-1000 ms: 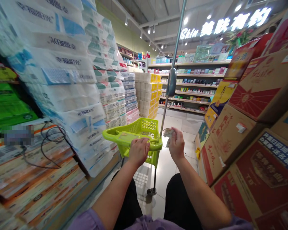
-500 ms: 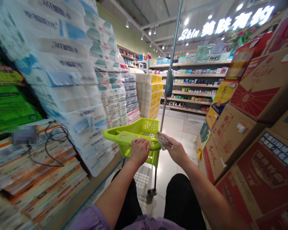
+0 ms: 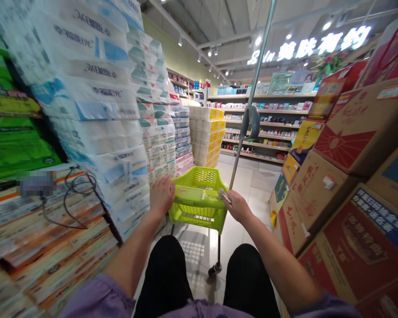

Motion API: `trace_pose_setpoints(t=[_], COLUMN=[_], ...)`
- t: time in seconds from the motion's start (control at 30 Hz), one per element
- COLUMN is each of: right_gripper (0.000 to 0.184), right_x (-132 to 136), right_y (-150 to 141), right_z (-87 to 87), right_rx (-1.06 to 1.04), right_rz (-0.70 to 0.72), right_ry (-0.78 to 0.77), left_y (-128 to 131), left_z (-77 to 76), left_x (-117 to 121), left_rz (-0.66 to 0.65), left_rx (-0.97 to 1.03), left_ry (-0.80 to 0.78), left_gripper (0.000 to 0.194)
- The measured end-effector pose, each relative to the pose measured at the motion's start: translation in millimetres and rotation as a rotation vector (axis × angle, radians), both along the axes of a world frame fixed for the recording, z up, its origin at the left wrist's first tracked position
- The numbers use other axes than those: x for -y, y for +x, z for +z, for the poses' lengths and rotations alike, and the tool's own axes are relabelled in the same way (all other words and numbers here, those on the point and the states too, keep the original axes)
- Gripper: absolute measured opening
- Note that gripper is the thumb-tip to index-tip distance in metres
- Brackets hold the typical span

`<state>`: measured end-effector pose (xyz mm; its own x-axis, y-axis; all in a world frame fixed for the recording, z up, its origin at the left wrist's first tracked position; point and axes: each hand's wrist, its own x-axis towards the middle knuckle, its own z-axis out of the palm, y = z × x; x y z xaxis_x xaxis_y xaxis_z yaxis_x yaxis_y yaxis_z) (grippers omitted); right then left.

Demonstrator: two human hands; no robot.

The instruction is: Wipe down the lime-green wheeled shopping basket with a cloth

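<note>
Partly beyond right fingers [image 3: 232, 198], cloth [image 3: 222, 194]

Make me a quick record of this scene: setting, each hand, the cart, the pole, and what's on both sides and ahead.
setting: shop aisle, pale tiled floor
left hand: on the left end of the cart's handle
right hand: pinching a crumpled cloth or tissue at the handle's right end
cart: green, perforated basket
pole: metal, tilted, beyond the right hand
left side: stacked white packs
right side: stacked cardboard boxes
ahead: stocked shelves, lit sign
</note>
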<state>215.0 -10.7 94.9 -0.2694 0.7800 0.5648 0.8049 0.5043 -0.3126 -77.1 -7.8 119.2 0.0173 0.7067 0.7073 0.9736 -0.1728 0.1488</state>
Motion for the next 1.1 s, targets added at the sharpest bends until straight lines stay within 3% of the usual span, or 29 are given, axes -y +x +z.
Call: trace_pose_setpoints(t=[0.1,0.23,0.3,0.47,0.6,0.73,0.87,1.0,1.1], right_gripper=[0.020,0.038,0.042,0.038,0.038,0.048,0.066,0.071,0.063], right_x=[5.0,16.3,18.6,18.2,30.7,41.6,37.8,30.3,22.6], right_y=[-11.3,-49.5,-55.6,-38.0,-55.3,-75.4,-70.4,-63.0,-55.0], right_z=[-0.3,-6.8,-9.2,-4.1,3.2,3.5,2.6,10.6,14.8], right_rx=[0.031,0.068,0.052,-0.054,-0.026,-0.031,-0.250,-0.528,-0.567], right_rz=[-0.131,-0.203,-0.173,-0.107,0.016,0.143,0.145,0.325,0.229], right_ry=[0.034,0.159,0.212,0.222,0.240,0.164,0.019,-0.121,-0.033], left_y=[-13.3,9.0,22.8,52.6,74.9,82.8,88.3,102.7,106.5], left_z=[-3.7,-10.7,-11.4,-12.1,-17.1,-24.0,-23.1,-17.0,-16.8], left_x=[-7.6,-0.5,7.2,25.7,36.1,45.3,55.8,62.2,61.8], left_rz=[0.053,0.038,0.018,-0.071,-0.197,-0.361,-0.448,-0.561,-0.460], left_rx=[-0.121,-0.148,-0.156,-0.121,-0.077,0.139,0.250,0.142,0.071], left_ry=[-0.206,-0.231,-0.230,-0.192,-0.173,-0.061,0.101,-0.024,-0.082], left_gripper=[0.044,0.049,0.048,0.041,0.037,0.036,0.048,0.051,0.045])
